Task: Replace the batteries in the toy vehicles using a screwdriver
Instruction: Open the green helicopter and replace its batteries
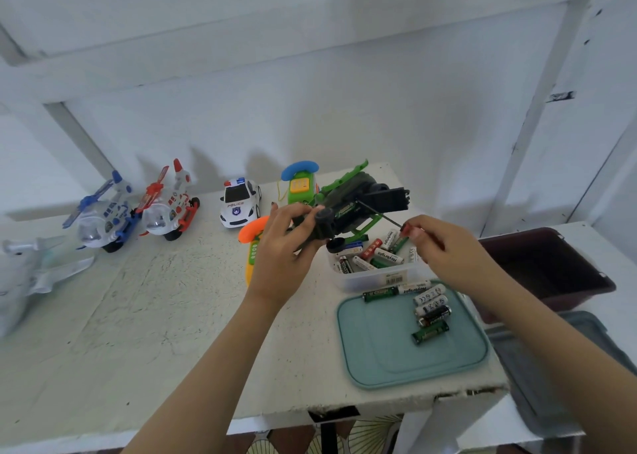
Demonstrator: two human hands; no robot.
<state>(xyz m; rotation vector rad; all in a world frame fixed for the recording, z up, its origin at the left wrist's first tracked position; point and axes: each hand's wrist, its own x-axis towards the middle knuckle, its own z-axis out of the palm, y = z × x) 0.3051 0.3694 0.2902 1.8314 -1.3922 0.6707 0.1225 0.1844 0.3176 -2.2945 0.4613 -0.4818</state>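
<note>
Gripping the green toy helicopter, left hand; right hand pinching the screwdriver against it

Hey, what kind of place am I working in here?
Probably a home corner used as a makeshift workbench: a chipped white table against a white wall, toy vehicles lined up, and a tub of loose batteries.

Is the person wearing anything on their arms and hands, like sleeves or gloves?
Both arms are bare: the left arm and right arm show no sleeves up to the picture's edge. The left hand and right hand wear no gloves, and I see no watch, bracelet or ring. One fingernail on the left hand looks dark, maybe painted.
</note>
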